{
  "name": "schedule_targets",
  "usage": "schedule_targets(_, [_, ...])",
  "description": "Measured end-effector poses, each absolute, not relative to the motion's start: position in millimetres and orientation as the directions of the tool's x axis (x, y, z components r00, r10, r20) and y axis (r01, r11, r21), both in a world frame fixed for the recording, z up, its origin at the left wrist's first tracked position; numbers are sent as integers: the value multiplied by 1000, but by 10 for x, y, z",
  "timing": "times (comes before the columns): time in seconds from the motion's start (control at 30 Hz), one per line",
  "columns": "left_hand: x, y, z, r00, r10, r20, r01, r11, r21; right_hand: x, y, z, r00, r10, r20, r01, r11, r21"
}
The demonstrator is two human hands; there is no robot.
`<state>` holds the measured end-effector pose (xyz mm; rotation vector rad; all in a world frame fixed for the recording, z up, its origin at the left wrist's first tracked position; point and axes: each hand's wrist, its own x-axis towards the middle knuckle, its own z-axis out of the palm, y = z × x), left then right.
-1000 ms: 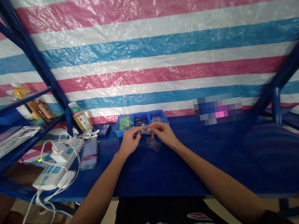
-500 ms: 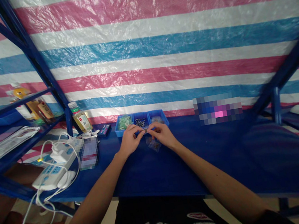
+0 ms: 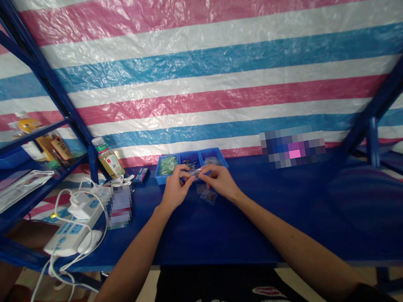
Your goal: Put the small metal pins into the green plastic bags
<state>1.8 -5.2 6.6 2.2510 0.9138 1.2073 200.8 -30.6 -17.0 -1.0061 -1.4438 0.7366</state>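
My left hand [image 3: 175,186] and my right hand [image 3: 221,181] meet fingertip to fingertip above the blue table [image 3: 215,231]. Between them they pinch a small clear plastic bag [image 3: 196,173]; its contents are too small to make out. Just below the fingers, more clear little bags [image 3: 208,196] with dark brownish bits lie on the table. Right behind the hands stands a blue three-part tray [image 3: 221,154]. Its left part holds pale green pieces [image 3: 167,164], the middle one dark, thin metal pieces [image 3: 190,164], and the right one clear pieces [image 3: 211,161].
Left of the tray are a small dark box [image 3: 141,176], a bottle [image 3: 109,158] and a blurred-out flat item [image 3: 119,207]. A white power strip [image 3: 76,221] with looped cables lies farther left. Blue metal posts [image 3: 85,139] frame the table, and a striped sheet hangs behind.
My fingers have shifted slightly, and more of the clear bag shows between them. Both arms keep almost the same place.
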Motion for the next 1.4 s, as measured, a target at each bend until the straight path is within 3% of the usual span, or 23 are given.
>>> schedule_targets(0.13, [20,-37,45,422,696,581,348,-716,605,1996,-310,-164,43,912,407,187,393,-900])
schedule_targets(0.4, [-1,-32,67,478,669,569,393,-743,542,1992,-359,-84,9,917,398,-5,398,-917])
schedule_targets(0.67, [-2,1,54,418,708,570,398,-706,585,1996,-328,-79,-18,915,402,22,402,-915])
schedule_targets(1.0, [-5,-39,112,421,662,620,403,-749,526,2015,-323,-106,34,916,400,149,391,-908])
schedule_targets(1.4, [9,-46,94,393,733,555,379,-679,629,1988,-362,-70,53,917,396,-1,397,-918])
